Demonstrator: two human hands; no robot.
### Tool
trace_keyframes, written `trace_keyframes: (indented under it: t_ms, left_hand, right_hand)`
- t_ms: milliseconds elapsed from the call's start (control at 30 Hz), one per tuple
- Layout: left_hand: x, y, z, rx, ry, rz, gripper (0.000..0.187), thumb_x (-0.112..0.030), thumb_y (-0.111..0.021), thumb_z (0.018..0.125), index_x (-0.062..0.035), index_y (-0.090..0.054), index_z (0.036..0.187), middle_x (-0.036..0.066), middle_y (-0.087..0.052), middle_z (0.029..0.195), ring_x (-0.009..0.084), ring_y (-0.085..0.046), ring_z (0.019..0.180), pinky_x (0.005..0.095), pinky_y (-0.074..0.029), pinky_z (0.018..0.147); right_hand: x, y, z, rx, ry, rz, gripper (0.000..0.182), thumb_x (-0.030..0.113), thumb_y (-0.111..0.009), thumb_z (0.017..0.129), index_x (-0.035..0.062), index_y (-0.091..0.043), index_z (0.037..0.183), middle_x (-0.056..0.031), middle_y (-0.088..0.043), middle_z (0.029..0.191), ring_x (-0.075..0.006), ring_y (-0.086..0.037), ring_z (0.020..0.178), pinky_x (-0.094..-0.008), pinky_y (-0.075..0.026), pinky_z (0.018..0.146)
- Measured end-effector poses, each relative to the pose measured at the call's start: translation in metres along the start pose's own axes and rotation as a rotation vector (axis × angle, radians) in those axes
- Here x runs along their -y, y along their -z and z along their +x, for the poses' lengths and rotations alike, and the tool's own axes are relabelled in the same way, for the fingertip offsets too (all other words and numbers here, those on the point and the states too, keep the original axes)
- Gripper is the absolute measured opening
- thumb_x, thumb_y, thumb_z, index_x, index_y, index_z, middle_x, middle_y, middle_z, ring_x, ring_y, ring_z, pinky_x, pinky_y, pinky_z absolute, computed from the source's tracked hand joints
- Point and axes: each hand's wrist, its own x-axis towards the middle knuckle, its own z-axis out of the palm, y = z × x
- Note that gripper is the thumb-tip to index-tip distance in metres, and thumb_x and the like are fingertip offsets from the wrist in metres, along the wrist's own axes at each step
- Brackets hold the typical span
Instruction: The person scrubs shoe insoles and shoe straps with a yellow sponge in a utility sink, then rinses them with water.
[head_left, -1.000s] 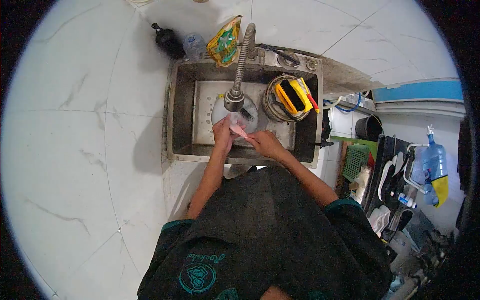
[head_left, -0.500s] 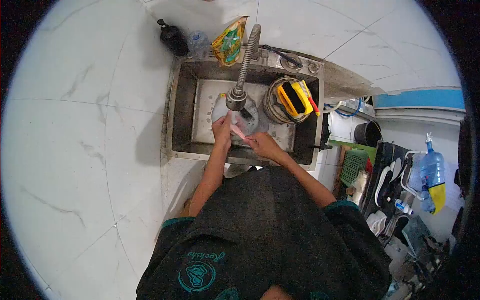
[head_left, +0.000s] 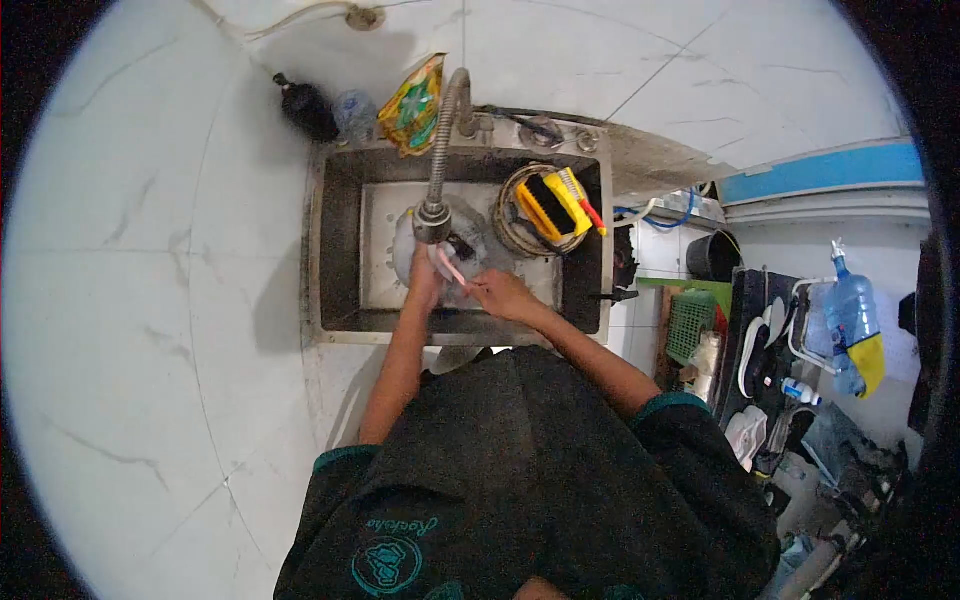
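A narrow pink strip (head_left: 452, 266), too small to name more exactly, stretches between my hands over the steel sink (head_left: 378, 280). Its upper end is at my left hand (head_left: 426, 278), whose fingers are closed on it, partly hidden below the tap head (head_left: 433, 220). My right hand (head_left: 502, 294) pinches the lower end. Beneath them lies a pale round soapy patch (head_left: 403, 246), perhaps a basin of suds, with a small dark object (head_left: 461, 246) in it that I cannot make out.
Right in the sink, a round container (head_left: 512, 226) carries a yellow brush with black bristles (head_left: 545, 208) and a red-handled brush (head_left: 584, 203). A yellow-green pouch (head_left: 412, 108), black bottle (head_left: 307, 110) and clear bottle (head_left: 355, 114) stand behind. Slippers (head_left: 762, 345) and a blue bottle (head_left: 850, 315) are at right.
The view has shifted, so the sink appears further left and lower. Both hands keep hold of the pink strip, which now slants more steeply between them.
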Motion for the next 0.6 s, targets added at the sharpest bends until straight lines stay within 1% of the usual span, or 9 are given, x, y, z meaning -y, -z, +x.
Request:
trace_keyframes:
  t_ms: [67, 133, 200, 233, 333, 367, 467, 500, 600]
  left_hand:
    - [-0.009, 0.031, 0.011, -0.062, -0.099, 0.335, 0.038, -0.039, -0.054, 0.091, -0.0099, -0.051, 0.114, 0.004, -0.059, 0.098, 0.02, -0.059, 0.087, 0.0325, -0.05, 0.072]
    - [-0.019, 0.045, 0.008, -0.183, -0.197, 0.509, 0.04, -0.029, -0.065, 0.085, -0.0079, -0.054, 0.118, 0.006, -0.063, 0.102, 0.0199, -0.062, 0.091, 0.0323, -0.05, 0.075]
    - [-0.025, 0.063, 0.007, -0.187, -0.344, 0.886, 0.037, -0.022, -0.068, 0.081, -0.0062, -0.059, 0.114, 0.01, -0.064, 0.105, 0.0192, -0.061, 0.095, 0.0339, -0.051, 0.076]
    - [-0.024, 0.067, 0.01, -0.185, -0.421, 1.076, 0.036, -0.019, -0.069, 0.08, -0.0054, -0.061, 0.112, 0.012, -0.064, 0.106, 0.0188, -0.061, 0.097, 0.0347, -0.051, 0.076]
    - [-0.008, 0.072, 0.027, -0.044, -0.355, 1.173, 0.036, -0.019, -0.073, 0.073, -0.0041, -0.063, 0.105, 0.016, -0.065, 0.103, 0.0217, -0.062, 0.099, 0.0365, -0.05, 0.081]
    - [-0.015, 0.058, 0.016, 0.038, -0.381, 1.482, 0.046, -0.022, -0.075, 0.069, -0.0024, -0.06, 0.109, 0.016, -0.062, 0.107, 0.0291, -0.059, 0.102, 0.0414, -0.048, 0.086]
    - [-0.009, 0.03, 0.004, -0.031, -0.374, 1.712, 0.058, -0.028, -0.076, 0.068, -0.0005, -0.055, 0.115, 0.017, -0.057, 0.114, 0.0343, -0.054, 0.108, 0.0438, -0.045, 0.09]
    - [0.003, 0.041, 0.011, -0.062, -0.418, 1.798, 0.071, -0.037, -0.075, 0.067, 0.0022, -0.05, 0.12, 0.02, -0.052, 0.118, 0.0373, -0.05, 0.111, 0.045, -0.045, 0.091]
    - [0.028, 0.065, 0.035, 0.0, -0.302, 1.907, 0.076, -0.043, -0.074, 0.067, 0.0029, -0.048, 0.122, 0.022, -0.051, 0.12, 0.0373, -0.05, 0.112, 0.0454, -0.043, 0.094]
  right_hand:
    - [-0.006, 0.039, -0.016, 0.025, -0.043, -0.103, 0.025, 0.025, -0.057, 0.086, 0.0057, -0.067, 0.099, -0.0202, -0.065, 0.09, -0.0344, -0.063, 0.09, -0.0434, -0.047, 0.079]
    - [-0.023, 0.083, -0.025, -0.203, -0.068, -0.279, 0.025, 0.023, -0.061, 0.083, 0.006, -0.064, 0.101, -0.022, -0.065, 0.09, -0.0362, -0.063, 0.089, -0.045, -0.048, 0.075]
    - [-0.028, 0.121, -0.038, -0.433, -0.145, -0.326, 0.022, 0.019, -0.06, 0.084, 0.0058, -0.061, 0.102, -0.0224, -0.064, 0.087, -0.0381, -0.062, 0.087, -0.0461, -0.048, 0.071]
    - [-0.038, 0.134, -0.038, -0.482, -0.166, -0.342, 0.021, 0.018, -0.059, 0.085, 0.0058, -0.061, 0.102, -0.0223, -0.064, 0.086, -0.0392, -0.061, 0.085, -0.0468, -0.048, 0.07]
    - [-0.054, 0.164, -0.033, -0.52, -0.173, -0.472, 0.019, 0.015, -0.057, 0.086, 0.0064, -0.061, 0.102, -0.0217, -0.063, 0.084, -0.0403, -0.061, 0.082, -0.0477, -0.048, 0.068]
    - [-0.056, 0.168, -0.032, -0.511, -0.167, -0.529, 0.019, 0.015, -0.057, 0.086, 0.0068, -0.061, 0.103, -0.0214, -0.063, 0.083, -0.0403, -0.061, 0.081, -0.0478, -0.047, 0.068]
    - [-0.066, 0.17, -0.026, -0.498, -0.136, -0.549, 0.023, 0.015, -0.057, 0.087, 0.0078, -0.061, 0.107, -0.0213, -0.062, 0.086, -0.0395, -0.06, 0.084, -0.047, -0.047, 0.07]
    - [-0.072, 0.169, -0.025, -0.503, -0.1, -0.535, 0.024, 0.014, -0.057, 0.085, 0.0075, -0.062, 0.107, -0.0212, -0.062, 0.087, -0.0386, -0.061, 0.084, -0.0467, -0.048, 0.07]
    - [-0.082, 0.166, -0.026, -0.503, -0.016, -0.483, 0.026, 0.009, -0.058, 0.082, 0.0062, -0.063, 0.108, -0.0209, -0.062, 0.09, -0.0369, -0.06, 0.085, -0.0454, -0.049, 0.073]
